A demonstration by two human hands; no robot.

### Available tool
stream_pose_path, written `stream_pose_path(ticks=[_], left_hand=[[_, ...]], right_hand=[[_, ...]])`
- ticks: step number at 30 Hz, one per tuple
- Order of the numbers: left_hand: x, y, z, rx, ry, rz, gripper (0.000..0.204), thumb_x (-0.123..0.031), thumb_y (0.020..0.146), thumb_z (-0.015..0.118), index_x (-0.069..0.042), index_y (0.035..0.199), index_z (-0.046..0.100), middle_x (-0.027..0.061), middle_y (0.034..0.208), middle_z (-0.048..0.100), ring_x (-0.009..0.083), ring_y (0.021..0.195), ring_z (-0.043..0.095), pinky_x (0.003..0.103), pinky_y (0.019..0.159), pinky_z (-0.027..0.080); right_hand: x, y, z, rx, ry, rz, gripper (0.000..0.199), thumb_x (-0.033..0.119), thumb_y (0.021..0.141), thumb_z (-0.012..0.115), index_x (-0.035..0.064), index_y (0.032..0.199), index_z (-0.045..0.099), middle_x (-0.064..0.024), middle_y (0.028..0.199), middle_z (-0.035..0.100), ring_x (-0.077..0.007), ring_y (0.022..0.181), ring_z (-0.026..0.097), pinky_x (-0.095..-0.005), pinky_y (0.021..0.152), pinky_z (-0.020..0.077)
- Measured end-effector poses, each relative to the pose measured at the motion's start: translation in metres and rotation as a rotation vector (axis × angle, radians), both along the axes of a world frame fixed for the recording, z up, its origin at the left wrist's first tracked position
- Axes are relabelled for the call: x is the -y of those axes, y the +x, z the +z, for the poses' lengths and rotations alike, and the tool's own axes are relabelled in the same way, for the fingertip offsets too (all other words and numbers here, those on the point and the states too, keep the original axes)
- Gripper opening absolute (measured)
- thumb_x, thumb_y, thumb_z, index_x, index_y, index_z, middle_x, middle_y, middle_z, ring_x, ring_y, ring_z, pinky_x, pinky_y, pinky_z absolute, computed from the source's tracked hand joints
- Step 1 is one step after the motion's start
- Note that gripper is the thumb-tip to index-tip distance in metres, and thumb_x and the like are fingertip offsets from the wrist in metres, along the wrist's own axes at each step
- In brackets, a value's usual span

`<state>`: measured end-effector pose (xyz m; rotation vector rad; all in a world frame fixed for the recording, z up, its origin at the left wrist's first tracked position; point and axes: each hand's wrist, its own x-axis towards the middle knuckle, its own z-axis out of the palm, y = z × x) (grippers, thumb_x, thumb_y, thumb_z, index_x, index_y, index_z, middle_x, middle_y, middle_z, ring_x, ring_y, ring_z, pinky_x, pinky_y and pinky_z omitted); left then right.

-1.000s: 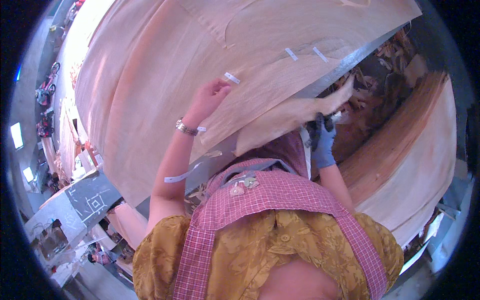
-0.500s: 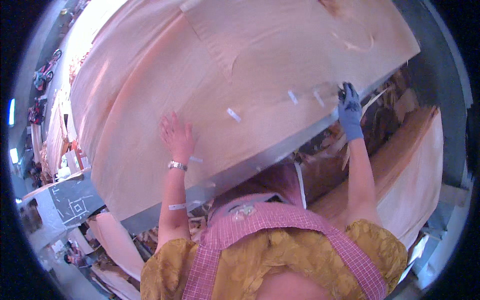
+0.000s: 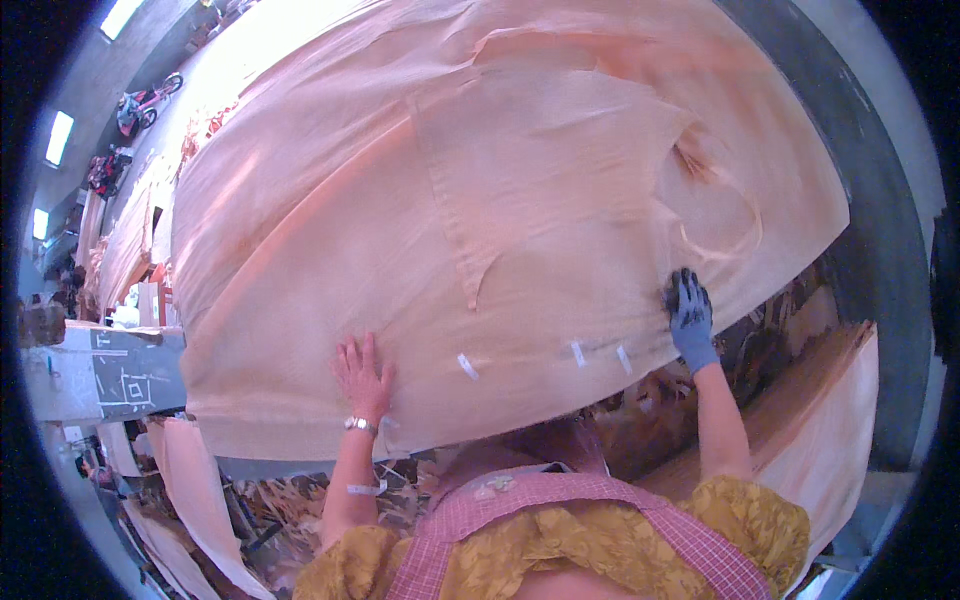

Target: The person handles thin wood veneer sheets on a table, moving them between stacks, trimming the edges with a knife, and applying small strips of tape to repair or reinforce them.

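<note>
A broad, pale tan wood veneer sheet (image 3: 560,230) lies over the table, wavy, with a pleat and an overlapping flap in its middle. My bare left hand (image 3: 364,380) rests on its near left part, fingers spread. On the right, my right hand (image 3: 691,318) wears a grey-blue glove with dark fingertips. It lies on the veneer close to the near edge, fingers stretched out; its thumb side is hard to make out. Between the hands, white tape strips (image 3: 468,366) stick to the sheet. Another white strip (image 3: 366,489) is on my left forearm.
A curled, torn opening (image 3: 700,160) shows at the far right of the veneer. Below the near edge lie veneer scraps (image 3: 285,515) and, at right, a stack of veneer sheets (image 3: 825,425). A grey surface with white markings (image 3: 135,375) stands at left. Motorbikes (image 3: 148,105) are parked far left.
The veneer's near edge has come toward me and now covers most of the grey table edge. My right hand has moved from the edge onto the sheet. The view has shifted too.
</note>
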<state>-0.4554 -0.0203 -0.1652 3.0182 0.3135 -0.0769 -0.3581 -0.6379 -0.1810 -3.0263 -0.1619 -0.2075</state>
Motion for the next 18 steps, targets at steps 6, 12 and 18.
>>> stream_pose_path(ticks=[6, 12, 18], left_hand=[[0.032, -0.035, 0.012, -0.061, -0.060, 0.087, 0.076, -0.041, 0.086, 0.062, -0.020, 0.151, 0.029, 0.0173, 0.156, 0.023, 0.0413, 0.143, 0.022, 0.061, 0.113, 0.014], [0.035, 0.042, -0.002, 0.026, 0.157, 0.365, 0.075, -0.052, 0.089, 0.054, -0.022, 0.152, 0.026, 0.0173, 0.157, 0.023, 0.0406, 0.142, 0.024, 0.061, 0.112, 0.020], [0.022, 0.034, -0.022, -0.073, 0.141, 0.477, 0.077, -0.061, 0.089, 0.048, -0.024, 0.153, 0.024, 0.0154, 0.158, 0.020, 0.0394, 0.144, 0.020, 0.065, 0.110, 0.019]], right_hand=[[0.051, -0.019, 0.005, -0.073, -0.005, -0.003, 0.049, 0.018, 0.088, 0.058, 0.0064, 0.135, 0.050, -0.0169, 0.137, 0.051, -0.0349, 0.123, 0.050, -0.0482, 0.104, 0.0369], [0.196, 0.122, -0.002, 0.354, -0.141, -0.335, 0.043, 0.023, 0.099, 0.045, 0.0029, 0.136, 0.048, -0.0210, 0.139, 0.050, -0.0360, 0.128, 0.047, -0.0451, 0.107, 0.0360], [0.274, 0.155, -0.031, 0.006, -0.044, -0.329, 0.045, 0.024, 0.098, 0.042, 0.0007, 0.137, 0.046, -0.0233, 0.140, 0.047, -0.0361, 0.127, 0.048, -0.0407, 0.107, 0.0385]])
